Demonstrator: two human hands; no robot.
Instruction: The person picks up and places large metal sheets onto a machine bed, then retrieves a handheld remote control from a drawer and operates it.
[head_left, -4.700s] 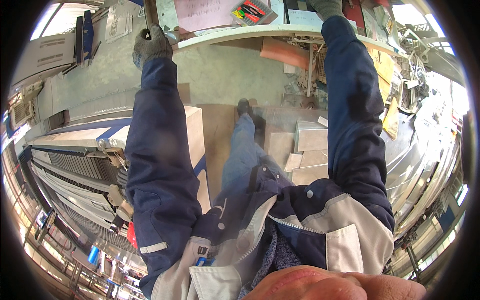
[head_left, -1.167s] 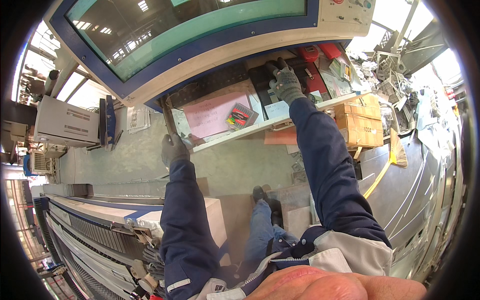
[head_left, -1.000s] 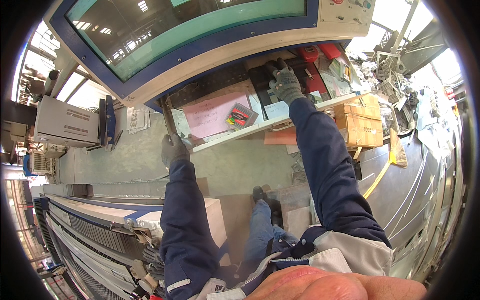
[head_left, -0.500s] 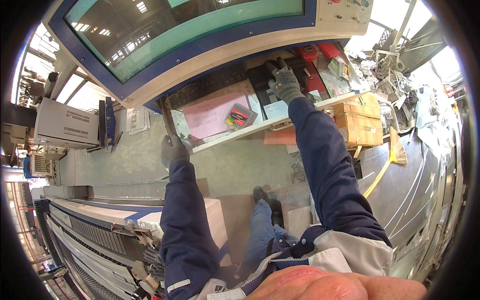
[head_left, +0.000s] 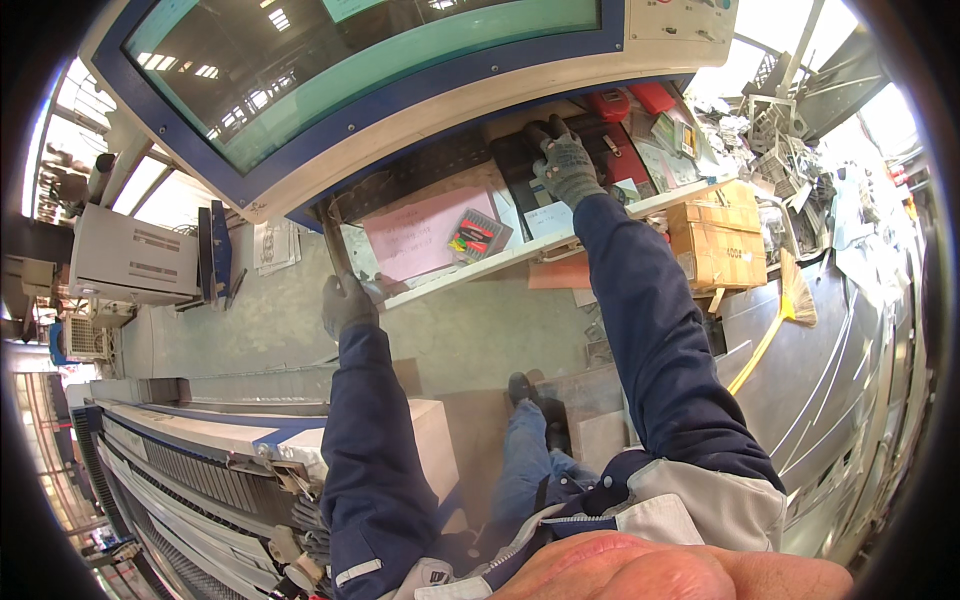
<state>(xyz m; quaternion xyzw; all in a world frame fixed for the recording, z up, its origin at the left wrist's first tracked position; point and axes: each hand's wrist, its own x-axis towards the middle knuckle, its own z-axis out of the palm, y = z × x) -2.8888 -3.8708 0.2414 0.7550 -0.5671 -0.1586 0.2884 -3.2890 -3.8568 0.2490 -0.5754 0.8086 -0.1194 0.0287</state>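
- I judge the opening done: the drawer (head_left: pixel 480 268) stands pulled out ahead of both hands, below the machine (head_left: pixel 160 120).
- I see the black slab (head_left: pixel 512 175) lying in the drawer, under and just left of the right hand (head_left: pixel 566 158). Neither hand holds anything clear of the drawer, so I judge the work with the slab unfinished and the drawer not yet closed.
- My left hand (head_left: pixel 348 303) is bent at the drawer's near left corner, touching it; I cannot tell how firmly it grasps.
- My right hand reaches inside with bent fingers over the slab; I cannot tell whether they grasp it or only rest there.
- Both gloves look knitted and grey, with darker fingers on the right one.
- The drawer's front edge is pale, thin and hard-looking; the slab is flat, dark and dull.
- Between the hands I see a limp pink sheet (head_left: pixel 420 235) with a boxy, clear plastic case (head_left: pixel 482 235) over its edge.
- A pale card (head_left: pixel 548 219) lies just nearer than the right hand; beyond it, to the right, sit glossy red boxes (head_left: pixel 608 105).
- Right of that forearm stands a brown, taped carton (head_left: pixel 718 245).
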